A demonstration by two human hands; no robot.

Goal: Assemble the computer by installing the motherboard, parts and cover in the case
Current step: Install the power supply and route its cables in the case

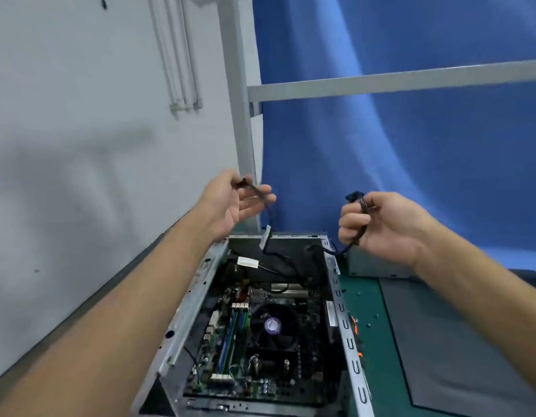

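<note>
- The left hand (pixel 239 203) is pinching a thin black cable (pixel 258 192) between thumb and half-curled fingers, raised at eleven o'clock from the case (pixel 348 326). The cable is trailing down into the case's far end, with a white plug (pixel 266 237) dangling on it.
- The right hand (pixel 381 227) is gripping a thicker lead (pixel 364 206) in curled fingers at one o'clock, its black connector (pixel 354 196) sticking up above the fist.
- The motherboard (pixel 227 341) is already lying on the case floor, with the fan (pixel 272 323) sitting near its centre. No cover is showing.
- Wiring is seemingly the step in hand, with the person sorting out the leads.
- The next move is probably calling for lowering one connector to its matching socket, turning it the right way round and keeping clear of the fan.
</note>
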